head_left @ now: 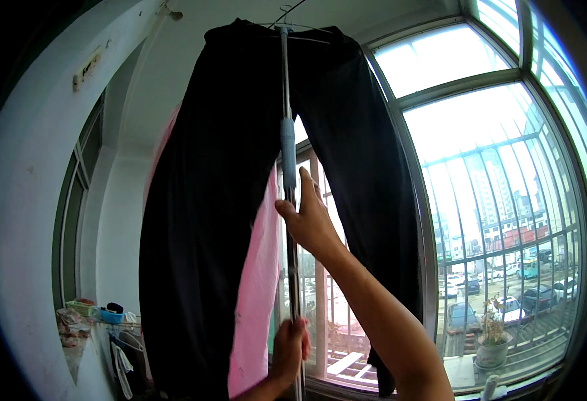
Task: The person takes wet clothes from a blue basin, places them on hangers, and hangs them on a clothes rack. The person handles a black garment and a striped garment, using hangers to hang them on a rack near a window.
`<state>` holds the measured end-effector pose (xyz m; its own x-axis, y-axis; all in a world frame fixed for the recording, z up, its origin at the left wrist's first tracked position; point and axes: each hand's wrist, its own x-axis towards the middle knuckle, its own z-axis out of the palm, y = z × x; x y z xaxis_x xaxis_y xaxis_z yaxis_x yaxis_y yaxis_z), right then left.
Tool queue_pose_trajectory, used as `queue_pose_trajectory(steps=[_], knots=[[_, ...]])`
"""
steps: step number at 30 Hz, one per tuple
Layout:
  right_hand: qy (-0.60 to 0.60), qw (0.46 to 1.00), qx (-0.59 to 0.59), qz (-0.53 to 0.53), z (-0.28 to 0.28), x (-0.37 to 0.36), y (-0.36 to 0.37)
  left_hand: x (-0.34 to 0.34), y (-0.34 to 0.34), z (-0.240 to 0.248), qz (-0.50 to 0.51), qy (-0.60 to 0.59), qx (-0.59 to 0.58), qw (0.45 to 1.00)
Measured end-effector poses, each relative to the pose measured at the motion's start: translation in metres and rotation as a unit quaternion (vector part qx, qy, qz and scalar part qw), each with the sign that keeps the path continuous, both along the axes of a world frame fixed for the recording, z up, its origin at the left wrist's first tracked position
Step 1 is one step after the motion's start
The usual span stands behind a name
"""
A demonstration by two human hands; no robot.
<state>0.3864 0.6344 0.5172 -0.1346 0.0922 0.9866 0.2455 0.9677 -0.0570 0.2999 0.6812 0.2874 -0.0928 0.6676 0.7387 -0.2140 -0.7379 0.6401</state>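
Gripping, 1 left hand: its fingers are wrapping the lower pole, presumably bearing weight. Right hand, 1: thumb and index finger are spreading higher up, perhaps for steadying; I cannot tell whether it is gripping. Trousers, 1 pair: black, wide-legged, hanging overhead on a wire hanger by the pole's tip.

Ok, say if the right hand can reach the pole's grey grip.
Probably yes: the right hand is open beside the lower end of the grip, with nothing visible in between.
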Motion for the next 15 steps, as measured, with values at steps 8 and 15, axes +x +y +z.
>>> queue_pose_trajectory(steps=[8, 15], knots=[[-0.003, 1.000, 0.009, -0.027, -0.026, 0.026, -0.015, -0.006, -0.027, 0.170, -0.031, -0.001, 0.041, 0.999], [-0.001, 0.999, 0.043, -0.002, -0.031, 0.038, -0.017, -0.006, -0.064, 0.246, 0.039, 0.010, 0.028, 0.999]])
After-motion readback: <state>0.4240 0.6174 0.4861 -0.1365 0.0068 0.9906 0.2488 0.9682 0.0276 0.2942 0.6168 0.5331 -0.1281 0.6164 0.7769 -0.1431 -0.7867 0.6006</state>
